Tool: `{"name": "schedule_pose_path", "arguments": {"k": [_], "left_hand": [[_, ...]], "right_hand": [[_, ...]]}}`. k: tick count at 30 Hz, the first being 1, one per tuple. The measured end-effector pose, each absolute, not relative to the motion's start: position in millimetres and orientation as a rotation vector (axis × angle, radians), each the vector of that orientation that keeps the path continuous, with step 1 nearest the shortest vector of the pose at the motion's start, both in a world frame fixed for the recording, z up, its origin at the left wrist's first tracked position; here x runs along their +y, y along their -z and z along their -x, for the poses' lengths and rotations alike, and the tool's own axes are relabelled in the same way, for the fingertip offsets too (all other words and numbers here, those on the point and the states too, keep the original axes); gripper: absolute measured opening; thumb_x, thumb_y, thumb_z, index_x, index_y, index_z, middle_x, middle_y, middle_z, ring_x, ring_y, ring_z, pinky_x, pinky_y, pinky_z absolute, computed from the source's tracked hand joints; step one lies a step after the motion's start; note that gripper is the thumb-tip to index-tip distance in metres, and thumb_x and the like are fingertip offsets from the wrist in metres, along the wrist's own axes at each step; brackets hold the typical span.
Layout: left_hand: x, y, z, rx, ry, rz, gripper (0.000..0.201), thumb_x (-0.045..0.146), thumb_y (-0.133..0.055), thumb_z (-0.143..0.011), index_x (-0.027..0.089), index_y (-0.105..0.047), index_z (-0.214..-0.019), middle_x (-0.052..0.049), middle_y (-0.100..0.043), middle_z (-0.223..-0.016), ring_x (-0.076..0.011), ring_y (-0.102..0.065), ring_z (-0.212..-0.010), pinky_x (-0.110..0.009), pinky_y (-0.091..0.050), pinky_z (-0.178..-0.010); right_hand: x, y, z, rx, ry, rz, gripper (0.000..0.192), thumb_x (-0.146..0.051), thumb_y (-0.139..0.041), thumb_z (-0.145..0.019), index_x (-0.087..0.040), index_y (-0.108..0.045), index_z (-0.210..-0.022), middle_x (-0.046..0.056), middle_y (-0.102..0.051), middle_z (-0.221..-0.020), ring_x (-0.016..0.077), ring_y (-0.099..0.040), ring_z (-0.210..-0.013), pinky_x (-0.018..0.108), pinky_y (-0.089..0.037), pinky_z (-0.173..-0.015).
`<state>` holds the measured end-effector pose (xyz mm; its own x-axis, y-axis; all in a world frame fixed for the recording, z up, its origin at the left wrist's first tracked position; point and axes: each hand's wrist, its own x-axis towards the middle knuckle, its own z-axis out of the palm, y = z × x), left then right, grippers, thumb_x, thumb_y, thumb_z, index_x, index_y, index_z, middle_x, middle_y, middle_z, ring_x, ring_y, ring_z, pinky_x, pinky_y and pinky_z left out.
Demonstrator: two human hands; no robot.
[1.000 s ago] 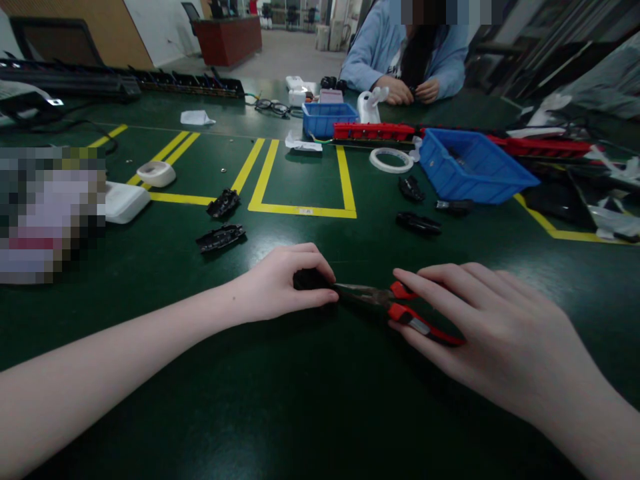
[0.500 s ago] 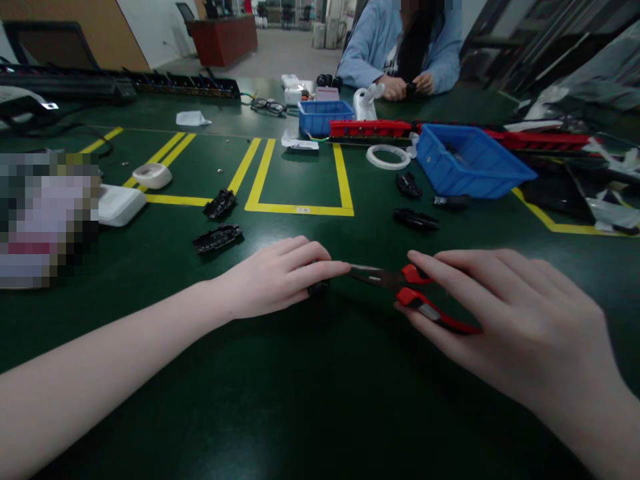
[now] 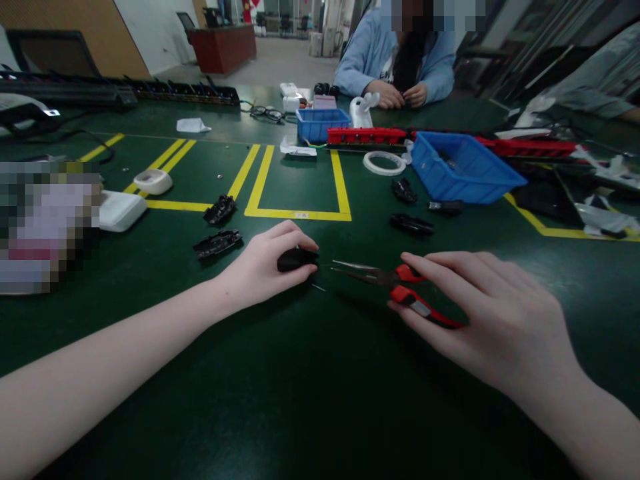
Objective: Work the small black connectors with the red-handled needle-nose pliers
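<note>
Between its thumb and fingers, my left hand (image 3: 267,263) grips a black plastic part (image 3: 296,260), low over the green table. Just below the thumb a thin metal pin (image 3: 319,288) shows; whether it lies on the table or is held, I cannot tell. Long-nose pliers (image 3: 385,277) with red and black handles are in my right hand (image 3: 500,313). Their jaws are parted, point left toward the black part and stay a short gap from it. No object is visible between the jaws.
Black shell pieces (image 3: 218,245) lie left of centre, with more black parts (image 3: 411,225) at right. Behind them stand a blue bin (image 3: 465,177), a tape roll (image 3: 384,163) and a red strip (image 3: 367,137). Across the table sits a person in a blue sleeve (image 3: 357,67).
My left fingers have drawn back from the plier tips and turned, exposing the black part and the thin pin. The pliers have shifted slightly left, with their jaws now wider apart.
</note>
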<state>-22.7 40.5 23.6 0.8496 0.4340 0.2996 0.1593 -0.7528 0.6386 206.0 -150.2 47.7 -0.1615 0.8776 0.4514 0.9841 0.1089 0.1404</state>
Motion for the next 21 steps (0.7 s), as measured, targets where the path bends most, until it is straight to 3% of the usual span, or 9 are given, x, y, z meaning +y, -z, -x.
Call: {"name": "schedule_pose_path", "arguments": {"k": [6,11,21], "left_hand": [[51.0,-18.9,19.8,0.491,-0.476,-2.346,0.019,0.032,-0.061,-0.095,0.017,-0.069,-0.104,-0.005,-0.068,-0.102,-0.0198,-0.064,-0.094,-0.038,-0.054,-0.085],[53.6,-14.1,19.5,0.461,-0.444,-2.407,0.021,0.032,-0.056,-0.098,0.019,-0.07,-0.108,-0.006,-0.066,-0.106,-0.0205,-0.062,-0.098,-0.037,-0.052,-0.083],[44.7,-19.0,20.3,0.302,-0.393,-2.474,0.029,0.031,-0.059,-0.096,0.02,-0.066,-0.122,-0.009,-0.061,-0.123,-0.024,-0.057,-0.114,-0.043,-0.048,-0.099]], "right_hand": [[-144.4,-33.7,-206.9,-2.091,0.429,1.77,0.042,-0.03,-0.062,-0.089,-0.018,-0.057,-0.129,0.015,-0.068,-0.108,0.0309,-0.066,-0.09,0.045,-0.053,-0.066],[-140.0,-24.2,-208.3,-2.003,0.305,1.704,0.044,-0.03,-0.067,-0.087,-0.021,-0.057,-0.129,0.011,-0.066,-0.111,0.0266,-0.066,-0.095,0.043,-0.057,-0.074],[-135.7,-18.8,-210.4,-1.922,0.17,1.732,0.043,-0.03,-0.068,-0.086,-0.023,-0.059,-0.127,0.01,-0.067,-0.111,0.0263,-0.067,-0.095,0.044,-0.059,-0.077]]}}
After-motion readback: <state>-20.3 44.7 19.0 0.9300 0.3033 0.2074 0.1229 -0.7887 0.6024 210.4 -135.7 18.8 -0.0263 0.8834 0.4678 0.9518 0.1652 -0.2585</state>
